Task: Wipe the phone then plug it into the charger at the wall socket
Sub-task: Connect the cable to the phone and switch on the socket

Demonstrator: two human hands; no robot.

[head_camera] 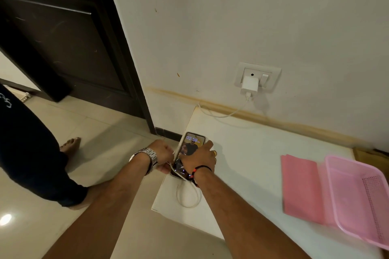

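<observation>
The right hand (201, 156) lies over the lower half of the phone (192, 143), fingers curled round its right edge and the forefinger stretched up along that side. A black and red thread band sits on that wrist. The left hand (163, 152) is at the phone's left edge, fingers curled in, and a white cable (188, 197) runs across it; whether it pinches the cable or the plug end is hidden behind the wrist. That wrist carries a metal watch (147, 157).

The phone lies face up with its screen lit, near the left corner of a white table (242, 164). The cable loops on the table just below the phone. Further up, the cable runs over the table's far edge to a white charger (250, 85), which sits in the wall socket (257, 75) above the table.

Well to the right lie a folded pink cloth (301, 187) and a pink basket (357, 197) partly overlapping it. On the floor (101, 132) at left stand a person's dark-trousered leg and bare foot (70, 145), before a dark door (69, 33).
</observation>
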